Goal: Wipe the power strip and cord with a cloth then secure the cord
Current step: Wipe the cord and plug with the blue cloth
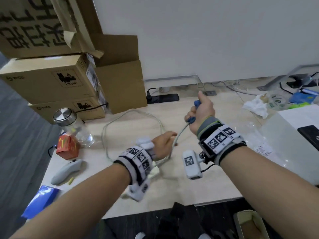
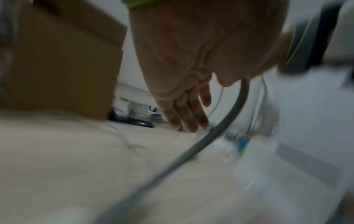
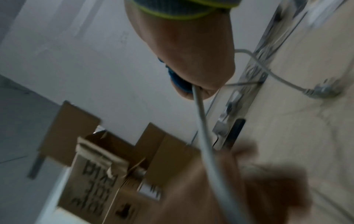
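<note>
My right hand (image 1: 202, 109) is raised over the table's middle, thumb up, gripping a blue cloth (image 1: 191, 119) wrapped round the grey cord (image 1: 180, 133). The right wrist view shows the cloth (image 3: 176, 80) bunched in the fist, with the cord (image 3: 201, 118) running out below it. From there the cord drops to my left hand (image 1: 162, 145), low over the table. That hand's fingers (image 2: 187, 115) are straight, and the cord (image 2: 220, 131) passes through the crook of the thumb. The white power strip (image 1: 154, 171) lies under my left wrist, mostly hidden. More cord loops on the table (image 1: 172, 192).
Stacked cardboard boxes (image 1: 69, 80) fill the back left. A glass jar (image 1: 76, 128), a red box (image 1: 68, 147), a grey controller (image 1: 67, 171) and a blue packet (image 1: 41, 199) sit at the left. A black power strip (image 1: 164, 98) lies by the wall. Crumpled wrapping (image 1: 257, 106) lies at the right.
</note>
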The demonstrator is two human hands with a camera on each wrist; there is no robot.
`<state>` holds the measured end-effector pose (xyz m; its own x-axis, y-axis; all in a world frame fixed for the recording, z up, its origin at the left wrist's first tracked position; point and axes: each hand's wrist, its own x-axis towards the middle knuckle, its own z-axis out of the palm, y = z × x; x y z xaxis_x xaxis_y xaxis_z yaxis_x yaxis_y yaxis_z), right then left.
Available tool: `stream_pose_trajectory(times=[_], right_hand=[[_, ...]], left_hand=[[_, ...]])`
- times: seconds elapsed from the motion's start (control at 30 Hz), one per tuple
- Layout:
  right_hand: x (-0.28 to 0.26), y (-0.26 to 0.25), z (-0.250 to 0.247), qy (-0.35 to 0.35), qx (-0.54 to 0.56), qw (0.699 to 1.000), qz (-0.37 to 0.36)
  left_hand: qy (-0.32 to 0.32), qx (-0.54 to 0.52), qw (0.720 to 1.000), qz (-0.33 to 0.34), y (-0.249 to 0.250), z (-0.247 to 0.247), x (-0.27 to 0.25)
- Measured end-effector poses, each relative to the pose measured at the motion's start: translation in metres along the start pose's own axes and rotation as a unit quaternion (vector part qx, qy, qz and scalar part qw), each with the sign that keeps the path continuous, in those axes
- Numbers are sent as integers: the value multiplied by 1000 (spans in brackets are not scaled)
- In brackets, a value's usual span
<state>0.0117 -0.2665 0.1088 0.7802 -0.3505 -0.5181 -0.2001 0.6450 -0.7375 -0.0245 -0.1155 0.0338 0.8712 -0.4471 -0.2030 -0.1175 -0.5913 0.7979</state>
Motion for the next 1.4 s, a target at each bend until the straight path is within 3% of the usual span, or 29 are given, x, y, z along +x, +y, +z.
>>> stream_pose_trajectory(times=[0.07, 0.13, 0.17, 0.23, 0.33, 0.53, 0.57, 0.67, 0.73, 0.8, 0.9, 0.97, 1.0, 1.07, 1.1, 1.17, 1.23, 1.33, 1.4], right_hand=[[-7, 8, 5, -6, -14, 1000, -1], [-7, 8, 2, -1, -29, 1000, -2], [-7, 7, -1, -1, -32, 999, 4], [-7, 4, -7, -5, -32, 999, 23], [-7, 2, -11, -8, -48, 998, 48], [4, 2, -19, 20, -85, 996, 32], [5, -2, -21, 31, -85, 996, 23], [12, -18, -28, 62, -74, 995, 4], [13, -24, -30, 71, -81, 994, -3], [13, -23, -28, 76, -91, 993, -11], [4, -14, -19, 48, -93, 994, -14], [-3, -4, -14, 28, -93, 995, -2], [-5, 3, -13, 20, -96, 995, 3], [-8, 16, -11, 6, -118, 993, 6], [-10, 20, -11, 3, -134, 991, 6], [-10, 23, -13, 0, -148, 989, 7], [-10, 19, -16, -8, -145, 989, 17], [-6, 6, -23, 14, -142, 990, 21], [-1, -1, -32, 35, -138, 990, 18]], left_hand=[[73, -202, 977, -21, 35, 10, 3], [119, -281, 951, -55, 47, 7, 5], [130, -250, 959, -40, 45, 5, 5], [131, -74, 987, 57, 32, 1, 3], [86, 158, 974, 134, 16, -12, 0], [-26, 355, 931, 85, -5, -44, -7], [-68, 398, 913, 62, -11, -48, -7], [-210, 522, 824, -66, -37, -55, -11], [-239, 541, 794, -140, -62, -54, -9], [-214, 514, 813, -169, -72, -52, -6], [-191, 411, 883, -125, -52, -40, -5], [-99, 215, 970, -58, -24, -21, -9], [-48, 87, 994, -38, -8, -11, -10], [26, -106, 993, -44, 15, 7, -1], [50, -151, 986, -57, 24, 13, 3], [111, -113, 987, -29, 34, 19, 7], [153, -19, 987, 54, 31, 23, 3], [79, 141, 976, 145, 10, 21, -6], [-3, 244, 957, 155, -2, 17, -11]])
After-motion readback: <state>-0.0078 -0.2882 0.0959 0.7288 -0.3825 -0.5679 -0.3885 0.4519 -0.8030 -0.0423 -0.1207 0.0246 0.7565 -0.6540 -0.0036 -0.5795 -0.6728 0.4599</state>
